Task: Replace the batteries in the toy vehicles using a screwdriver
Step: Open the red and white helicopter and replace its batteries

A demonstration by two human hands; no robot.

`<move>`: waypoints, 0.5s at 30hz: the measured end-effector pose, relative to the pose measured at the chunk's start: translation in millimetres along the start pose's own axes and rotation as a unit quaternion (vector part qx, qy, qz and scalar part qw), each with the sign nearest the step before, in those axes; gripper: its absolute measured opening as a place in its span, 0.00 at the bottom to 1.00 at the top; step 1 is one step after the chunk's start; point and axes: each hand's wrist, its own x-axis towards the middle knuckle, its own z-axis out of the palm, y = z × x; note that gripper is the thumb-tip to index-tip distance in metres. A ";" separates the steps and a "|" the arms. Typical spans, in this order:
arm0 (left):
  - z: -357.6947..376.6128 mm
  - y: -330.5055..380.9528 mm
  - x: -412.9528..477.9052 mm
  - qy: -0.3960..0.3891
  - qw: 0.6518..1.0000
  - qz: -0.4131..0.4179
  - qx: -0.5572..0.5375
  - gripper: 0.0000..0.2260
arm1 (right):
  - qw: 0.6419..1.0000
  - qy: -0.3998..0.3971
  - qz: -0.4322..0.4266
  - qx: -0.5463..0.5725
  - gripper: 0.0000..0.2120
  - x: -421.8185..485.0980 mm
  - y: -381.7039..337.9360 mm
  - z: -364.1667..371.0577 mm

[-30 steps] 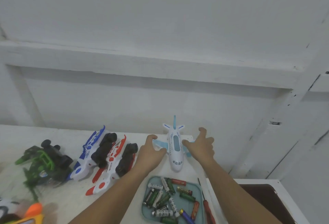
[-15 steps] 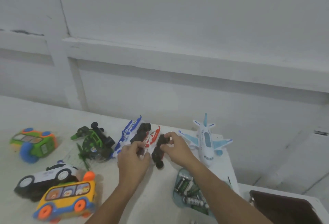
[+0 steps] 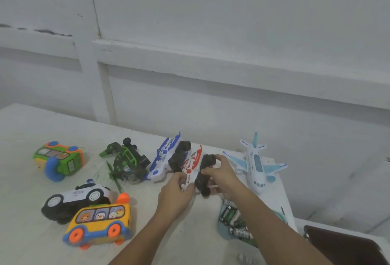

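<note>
Both my hands are on the red-and-white toy vehicle [image 3: 192, 165], which lies on its side on the table with its black wheels facing right. My left hand [image 3: 176, 191] pinches its near white end. My right hand [image 3: 221, 175] grips its black wheeled underside [image 3: 205, 172]. A blue-and-white toy vehicle [image 3: 166, 159] of the same shape lies just to its left. The white-and-blue toy airplane [image 3: 256, 164] stands to the right, untouched. A teal tray of batteries [image 3: 232, 217] sits under my right forearm, partly hidden. No screwdriver is clearly visible.
More toys lie on the white table [image 3: 27, 233]: a green-and-black vehicle [image 3: 126, 162], a green-orange car [image 3: 60, 159], a white police car [image 3: 78, 196], a yellow bus [image 3: 99, 222]. A dark box [image 3: 341, 245] sits lower right. The wall stands close behind.
My hands left the airplane and moved left onto the red-and-white vehicle. The view swung left, bringing the other toys into sight.
</note>
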 end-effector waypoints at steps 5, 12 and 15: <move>-1.9 8.0 -9.7 -0.012 0.991 -0.041 -0.127 0.11 | 0.994 0.016 -0.054 -0.090 0.32 -19.7 1.4 -7.9; -14.4 22.5 -13.8 -0.118 0.954 -0.083 -0.261 0.19 | 0.977 0.019 -0.131 -0.165 0.33 -56.8 -2.4 -12.2; -13.3 22.6 -18.6 -0.125 0.952 -0.074 -0.268 0.15 | 0.965 0.024 -0.161 -0.207 0.35 -66.3 -2.6 -11.8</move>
